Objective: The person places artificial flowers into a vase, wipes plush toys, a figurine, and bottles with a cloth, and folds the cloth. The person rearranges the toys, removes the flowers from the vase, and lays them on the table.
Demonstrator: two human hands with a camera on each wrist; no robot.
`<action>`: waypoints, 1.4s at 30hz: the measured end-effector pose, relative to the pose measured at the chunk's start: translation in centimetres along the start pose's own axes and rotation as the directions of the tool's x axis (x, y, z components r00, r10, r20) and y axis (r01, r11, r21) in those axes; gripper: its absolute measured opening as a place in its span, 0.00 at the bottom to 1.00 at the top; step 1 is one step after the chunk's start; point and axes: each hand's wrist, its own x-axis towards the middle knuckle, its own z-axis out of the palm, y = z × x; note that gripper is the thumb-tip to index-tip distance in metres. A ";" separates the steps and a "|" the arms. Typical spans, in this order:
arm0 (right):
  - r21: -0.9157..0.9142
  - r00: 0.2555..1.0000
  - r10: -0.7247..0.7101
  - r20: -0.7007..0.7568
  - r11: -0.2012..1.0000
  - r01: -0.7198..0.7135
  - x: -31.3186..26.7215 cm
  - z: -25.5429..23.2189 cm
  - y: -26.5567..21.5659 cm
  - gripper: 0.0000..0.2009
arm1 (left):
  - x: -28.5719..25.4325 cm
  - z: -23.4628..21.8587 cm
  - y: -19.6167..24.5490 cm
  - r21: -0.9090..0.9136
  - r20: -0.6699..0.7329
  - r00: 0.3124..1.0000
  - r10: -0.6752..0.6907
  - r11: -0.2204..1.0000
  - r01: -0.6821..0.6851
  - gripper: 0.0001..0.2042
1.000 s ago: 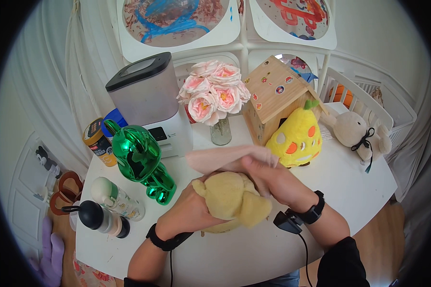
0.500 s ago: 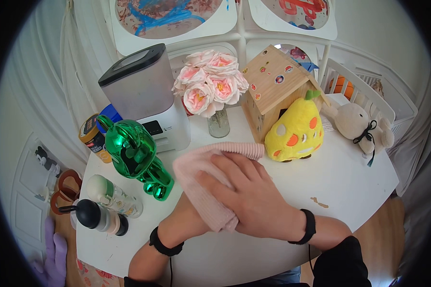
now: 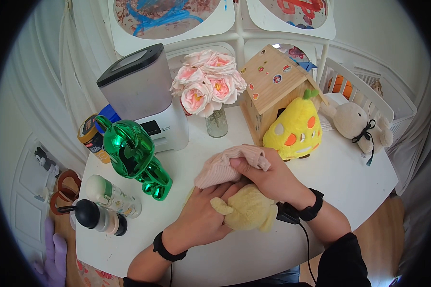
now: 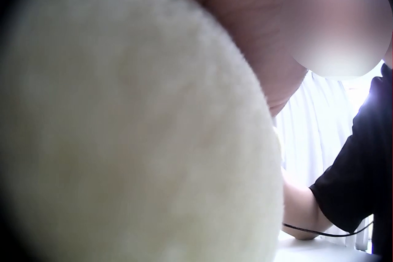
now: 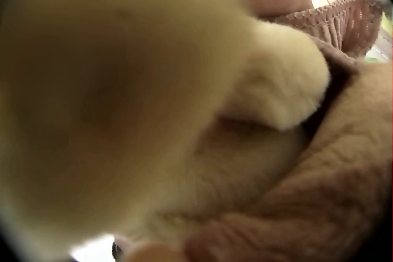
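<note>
the left hand is gripping a pale yellow plush toy, its fingers curling round the body. the right hand is pinching a pink ribbed knit garment between thumb and fingers. both items are being held above the near side of the white table.

caution: a plush limb is lying beside the garment's edge; it could be catching or folding there if the fabric is being drawn unevenly. excess pull at the pinched edge could be overstretching the ribbing. the toy could be slipping or twisting if the left hand is loosening while the right is tugging. the black cable is hanging below the right wrist and could be snagging on the table edge during a wide arm movement.

containers: the glass vase is holding pale pink roses; its water level is not showing clearly. the patterned bottle with a green-trimmed lid and the black-topped bottle are standing side by side, contents undetermined. the yellow-and-black canister is hiding its contents. the grey-tank appliance is showing no identifiable fill. the wooden house is keeping its interior out of view.
</note>
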 end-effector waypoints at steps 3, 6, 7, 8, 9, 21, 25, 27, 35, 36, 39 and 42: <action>0.008 0.997 -0.054 -0.058 0.999 0.054 -0.7 -0.1 -1.0 0.16 | -0.1 -0.3 0.1 0.053 0.014 1.000 -0.020 0.998 0.019 0.33; -0.343 0.852 -0.512 0.110 0.785 0.516 -1.8 0.0 -2.6 0.18 | -0.4 0.2 -0.8 -0.055 -0.016 1.000 -0.002 0.998 0.001 0.32; -0.493 0.840 -0.466 0.279 0.681 0.542 -2.8 0.4 -4.1 0.22 | -0.6 0.7 -1.4 -0.152 -0.050 0.998 0.024 0.988 -0.032 0.31; -0.612 0.817 -0.382 0.431 0.542 0.576 -3.5 0.7 -4.9 0.27 | -1.1 1.3 -2.3 -0.155 -0.054 0.998 0.017 0.988 -0.025 0.31; -0.609 0.815 -0.379 0.437 0.542 0.579 -3.9 0.8 -5.0 0.27 | -1.9 1.8 -3.4 -0.201 -0.003 1.000 0.004 0.980 -0.004 0.31; -0.696 0.903 -0.275 0.330 0.576 0.430 -3.5 1.8 -3.1 0.29 | -0.1 1.1 -0.4 -0.221 -0.122 0.989 -0.082 0.974 0.054 0.25; -0.679 0.866 -0.351 0.356 0.540 0.498 -2.7 1.5 -1.5 0.24 | -0.3 1.6 -0.4 -0.106 -0.178 0.984 -0.032 0.994 0.013 0.20; -0.652 0.851 -0.361 0.381 0.547 0.524 -2.4 1.2 -1.2 0.22 | -0.6 1.6 -0.4 -0.139 -0.145 0.988 -0.051 0.990 0.030 0.20; -0.578 0.833 -0.506 0.224 0.619 0.532 -1.1 1.5 -0.1 0.15 | -0.4 0.5 0.4 -0.148 -0.055 0.990 -0.129 0.982 0.120 0.17; -0.578 0.833 -0.506 0.222 0.621 0.531 -0.9 1.5 0.5 0.15 | -0.2 0.4 0.4 -0.104 0.006 0.988 -0.151 0.983 0.151 0.18; -0.552 0.892 -0.445 0.076 0.727 0.409 -0.6 1.4 1.4 0.11 | -0.4 0.8 0.3 0.036 -0.008 0.995 -0.097 0.995 0.097 0.22; -0.285 0.980 -0.200 -0.015 0.940 0.188 -0.4 0.9 1.1 0.10 | -0.4 0.8 0.6 0.090 -0.057 0.997 -0.059 0.994 0.064 0.25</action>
